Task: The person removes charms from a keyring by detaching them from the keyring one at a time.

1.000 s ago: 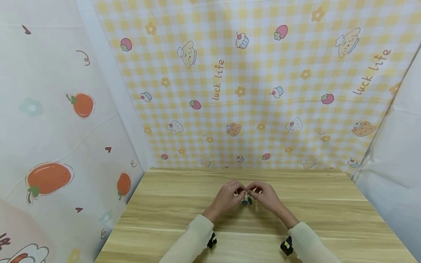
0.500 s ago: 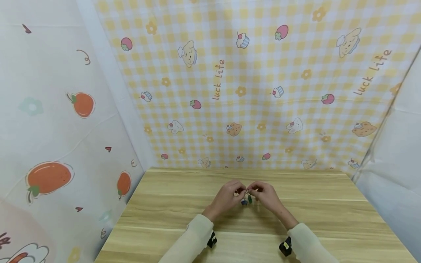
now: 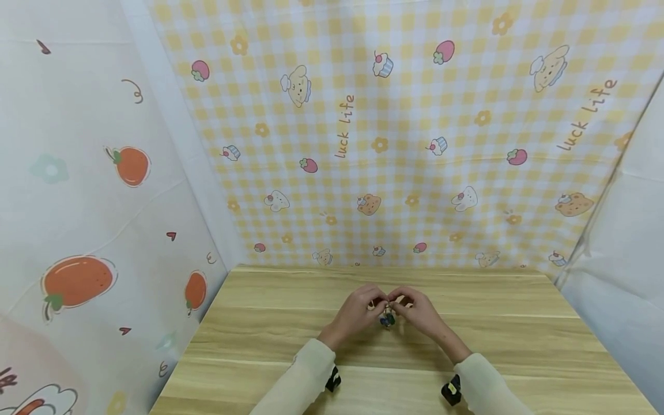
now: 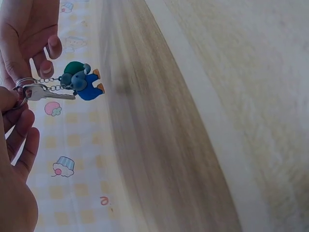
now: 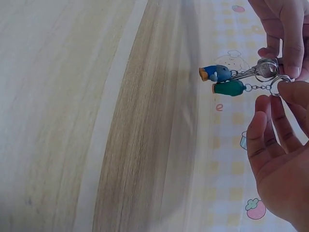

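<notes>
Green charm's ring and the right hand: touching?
Touching. The right wrist view shows the right hand gripping the ring, thumb over its edge.

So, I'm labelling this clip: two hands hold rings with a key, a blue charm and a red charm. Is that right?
Not quite: the second charm is green, not red; the right wrist view shows it beside the blue charm. The rest is right.

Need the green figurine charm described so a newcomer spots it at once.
Over the wooden table, find where the left hand and right hand meet. The green figurine charm is chained to the key ring the right hand pinches; unlike the blue figurine charm and silver key beside it, its body is green.
</notes>
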{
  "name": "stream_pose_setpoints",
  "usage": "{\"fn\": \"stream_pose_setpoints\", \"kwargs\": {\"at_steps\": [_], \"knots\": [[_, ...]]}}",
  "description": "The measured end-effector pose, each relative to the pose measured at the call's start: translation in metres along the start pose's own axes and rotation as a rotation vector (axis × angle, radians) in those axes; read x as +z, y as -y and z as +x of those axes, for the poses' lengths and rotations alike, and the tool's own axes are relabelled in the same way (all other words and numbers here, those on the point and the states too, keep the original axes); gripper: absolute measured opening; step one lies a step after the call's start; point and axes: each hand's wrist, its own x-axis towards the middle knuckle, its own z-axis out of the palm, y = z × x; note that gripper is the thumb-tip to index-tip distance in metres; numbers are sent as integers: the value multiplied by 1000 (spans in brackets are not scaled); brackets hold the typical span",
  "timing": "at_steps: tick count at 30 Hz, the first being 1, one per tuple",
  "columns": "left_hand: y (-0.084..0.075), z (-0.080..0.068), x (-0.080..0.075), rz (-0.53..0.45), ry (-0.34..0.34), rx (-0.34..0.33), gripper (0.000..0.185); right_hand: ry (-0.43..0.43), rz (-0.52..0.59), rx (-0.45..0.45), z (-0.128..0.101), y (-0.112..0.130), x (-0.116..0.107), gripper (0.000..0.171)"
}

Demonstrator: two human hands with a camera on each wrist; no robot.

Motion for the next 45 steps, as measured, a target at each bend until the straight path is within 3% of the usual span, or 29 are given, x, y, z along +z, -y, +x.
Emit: {"fn": "stream_pose_setpoints", "kwargs": {"at_steps": [16, 23, 27, 37, 45], "knots": [[1, -2, 1, 7, -11, -29, 6, -60, -47, 35, 2, 2, 4, 11], [1, -2, 2, -8, -14, -9, 5, -117, -4, 118, 2, 1, 5, 9], [1, -2, 2, -10, -2, -25, 5, -107, 18, 125, 1, 0, 4, 9], [-2, -4, 0, -23, 12, -85, 7, -37, -6, 69, 1, -2, 2, 14], [0, -4, 0, -31, 13, -74, 7, -39, -63, -28, 3, -3, 2, 14]]}}
